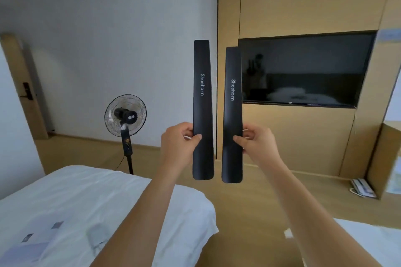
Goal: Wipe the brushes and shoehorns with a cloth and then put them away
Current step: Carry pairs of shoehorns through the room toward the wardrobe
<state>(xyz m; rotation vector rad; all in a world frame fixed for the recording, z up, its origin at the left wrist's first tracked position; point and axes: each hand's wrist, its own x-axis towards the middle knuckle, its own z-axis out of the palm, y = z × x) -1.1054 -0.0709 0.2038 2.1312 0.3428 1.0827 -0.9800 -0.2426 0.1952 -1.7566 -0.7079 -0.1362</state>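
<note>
Two long black shoehorns stand upright side by side in front of me, each printed "Shoehorn" in white. My left hand (180, 141) pinches the left shoehorn (202, 93) by its lower part, thumb on the front. My right hand (256, 143) pinches the right shoehorn (233, 102) the same way. The two shoehorns are a little apart and do not touch. No cloth or brush is in view.
A white bed (65, 212) lies at the lower left and another bed corner (368, 243) at the lower right. A standing fan (125, 119) is by the white wall. A dark television (303, 71) hangs on the wooden wall. Wooden floor lies between the beds.
</note>
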